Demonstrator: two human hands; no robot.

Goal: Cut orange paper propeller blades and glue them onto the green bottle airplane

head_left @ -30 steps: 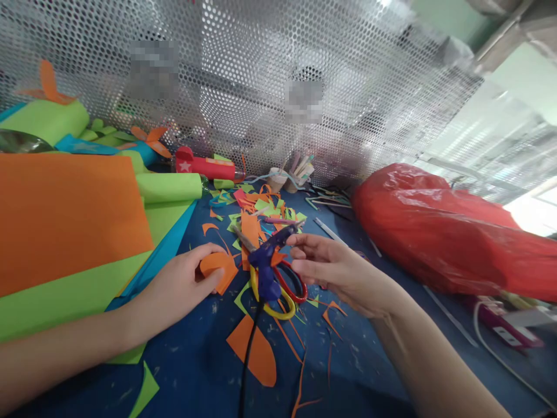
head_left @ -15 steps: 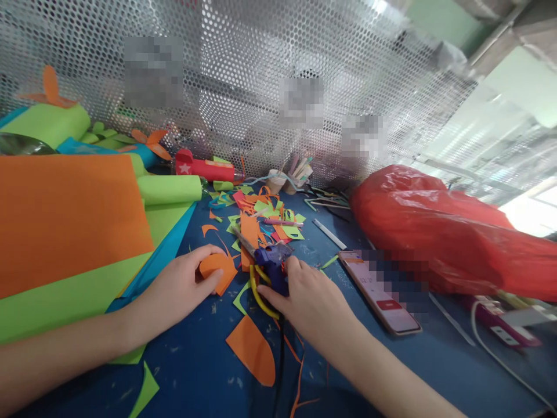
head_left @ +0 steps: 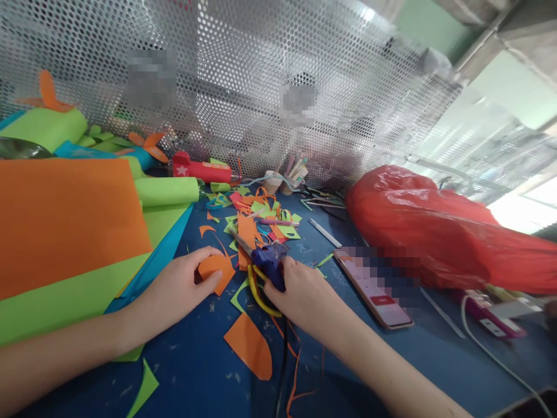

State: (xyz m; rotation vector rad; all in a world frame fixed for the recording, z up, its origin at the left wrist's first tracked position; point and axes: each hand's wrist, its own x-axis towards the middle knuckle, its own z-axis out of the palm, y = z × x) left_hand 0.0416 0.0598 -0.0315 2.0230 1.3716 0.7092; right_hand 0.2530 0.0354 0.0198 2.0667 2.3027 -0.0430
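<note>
A small folded piece of orange paper (head_left: 220,274) was held in the left hand (head_left: 180,284), pinched between the thumb and the curled fingers, just above the blue counter (head_left: 187,374). A purple glue gun (head_left: 270,259) was gripped by its handle in the right hand (head_left: 308,293); the hand was closed around it, with the thumb laid along the near side and the other fingers mostly hidden. Whether the gun was raised clear of the scissors (head_left: 257,297) beneath it could not quite be told, as that spot was partly covered; only a yellow handle and the blades were seen. A black cord (head_left: 284,363) was trailed from the gun toward the near edge.

A loose orange cutout (head_left: 251,347) was laid flat between the two wrists. Beyond the hands, paper scraps (head_left: 263,210) in orange, green and pink were heaped, with two cups (head_left: 279,184) of sticks and pens set behind them. To the left, a large orange sheet (head_left: 65,226) was spread over green and blue paper, and a bottle wrapped in red (head_left: 204,171) was laid farther back. To the right, a phone (head_left: 375,293) was placed face up beside a red plastic bag (head_left: 435,226).
</note>
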